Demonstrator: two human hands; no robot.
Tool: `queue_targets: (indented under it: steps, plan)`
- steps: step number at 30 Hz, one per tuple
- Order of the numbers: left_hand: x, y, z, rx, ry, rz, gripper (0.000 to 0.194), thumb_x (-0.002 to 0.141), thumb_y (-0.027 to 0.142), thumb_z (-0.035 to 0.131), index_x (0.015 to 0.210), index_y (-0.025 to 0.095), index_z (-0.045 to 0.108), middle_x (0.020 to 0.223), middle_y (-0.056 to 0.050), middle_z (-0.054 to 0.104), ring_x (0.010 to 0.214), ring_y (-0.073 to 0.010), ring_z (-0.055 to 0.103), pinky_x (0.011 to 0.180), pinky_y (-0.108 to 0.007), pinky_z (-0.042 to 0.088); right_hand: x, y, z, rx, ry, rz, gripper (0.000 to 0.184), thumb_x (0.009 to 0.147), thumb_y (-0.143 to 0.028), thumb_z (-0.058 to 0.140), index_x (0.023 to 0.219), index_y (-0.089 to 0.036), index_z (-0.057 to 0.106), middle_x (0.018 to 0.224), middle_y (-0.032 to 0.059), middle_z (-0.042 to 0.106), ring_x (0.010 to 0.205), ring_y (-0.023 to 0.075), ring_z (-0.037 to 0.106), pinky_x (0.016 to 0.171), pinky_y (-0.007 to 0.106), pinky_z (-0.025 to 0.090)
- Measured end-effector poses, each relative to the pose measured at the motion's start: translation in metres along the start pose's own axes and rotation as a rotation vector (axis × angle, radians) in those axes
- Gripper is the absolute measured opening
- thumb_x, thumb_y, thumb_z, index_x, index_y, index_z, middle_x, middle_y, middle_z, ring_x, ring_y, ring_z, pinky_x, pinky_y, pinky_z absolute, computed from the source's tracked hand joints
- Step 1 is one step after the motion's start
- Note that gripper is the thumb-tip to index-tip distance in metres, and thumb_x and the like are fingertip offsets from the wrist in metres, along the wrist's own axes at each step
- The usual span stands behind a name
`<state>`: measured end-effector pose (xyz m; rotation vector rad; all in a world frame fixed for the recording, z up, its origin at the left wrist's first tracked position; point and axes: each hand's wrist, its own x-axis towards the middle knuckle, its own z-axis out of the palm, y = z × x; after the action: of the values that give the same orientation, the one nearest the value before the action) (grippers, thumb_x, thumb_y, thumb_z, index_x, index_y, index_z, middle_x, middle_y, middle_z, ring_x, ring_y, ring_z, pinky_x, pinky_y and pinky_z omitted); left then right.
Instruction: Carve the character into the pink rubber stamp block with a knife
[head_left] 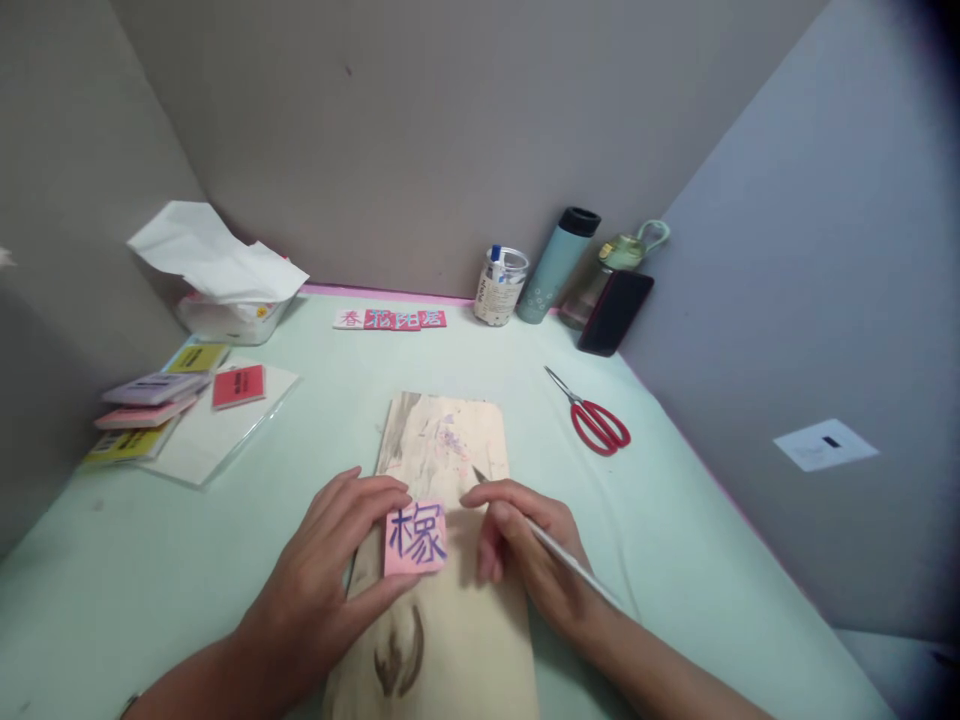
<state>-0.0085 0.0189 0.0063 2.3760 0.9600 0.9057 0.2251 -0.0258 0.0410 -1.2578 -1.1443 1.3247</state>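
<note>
A pink square block (416, 538) with a dark blue character drawn on it lies on a pale wooden board (442, 640). My left hand (330, 570) pinches this block at its left side, with fingers along its top edge and the thumb under its bottom edge. My right hand (529, 550) sits just right of the block and is closed round a thin silver carving tool (559, 555). The tool's pointed tip (478, 474) sticks out above the fingers, over the board.
Red-handled scissors (596, 418) lie to the right. At the back stand a jar (500, 286), a teal flask (559, 264), a green bottle (619, 262) and a phone (615, 312). A row of pink carved blocks (390, 319), a tissue box (225, 300) and stacked packets (154, 400) sit left.
</note>
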Motion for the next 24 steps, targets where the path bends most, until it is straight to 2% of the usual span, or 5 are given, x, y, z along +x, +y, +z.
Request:
queue_targets:
  steps: [2,5,9,17,24]
  plan:
    - [0.000,0.004,-0.004,-0.009,0.011,0.018,0.037,0.098,0.040,0.063,0.129,0.025,0.053,0.127,-0.008,0.065,0.124,-0.0285,0.057,0.118,-0.052,0.034,-0.003,-0.001,0.003,-0.053,0.009,-0.028,0.036,0.099,-0.051,0.056,0.098,-0.018,0.069,0.057,-0.0010,0.062,0.051,0.0128,0.054,0.052,0.025,0.043]
    - [0.001,0.008,-0.011,-0.013,0.024,0.072,0.038,0.097,0.037,0.066,0.130,0.024,0.052,0.127,-0.009,0.064,0.123,-0.0286,0.058,0.118,-0.054,0.033,-0.005,-0.007,0.008,-0.143,0.022,-0.060,0.019,0.090,-0.037,0.071,0.088,-0.019,0.064,0.072,0.0007,0.067,0.065,0.0147,0.061,0.063,0.026,0.048]
    - [0.000,0.015,-0.017,0.016,0.022,0.137,0.042,0.098,0.036,0.066,0.134,0.024,0.048,0.130,-0.010,0.062,0.126,-0.0273,0.055,0.119,-0.054,0.030,-0.008,-0.012,0.015,-0.044,-0.019,-0.027,0.021,0.080,-0.029,0.077,0.084,-0.021,0.058,0.083,0.0011,0.070,0.070,0.0150,0.063,0.069,0.028,0.049]
    - [0.003,0.028,-0.018,0.028,0.064,0.236,0.038,0.099,0.032,0.065,0.131,0.021,0.049,0.127,-0.011,0.060,0.122,-0.0266,0.053,0.116,-0.051,0.033,-0.016,-0.015,0.017,-0.179,0.024,-0.225,0.021,0.081,-0.027,0.071,0.081,-0.022,0.051,0.079,-0.0011,0.062,0.067,0.0134,0.054,0.065,0.027,0.046]
    - [0.006,0.044,-0.021,0.089,0.106,0.261,0.034,0.098,0.030,0.065,0.127,0.021,0.051,0.124,-0.011,0.062,0.118,-0.0277,0.054,0.110,-0.049,0.041,-0.019,-0.022,0.015,-0.302,0.035,-0.312,0.020,0.078,-0.024,0.069,0.080,-0.022,0.049,0.072,-0.0042,0.055,0.066,0.0139,0.050,0.064,0.027,0.043]
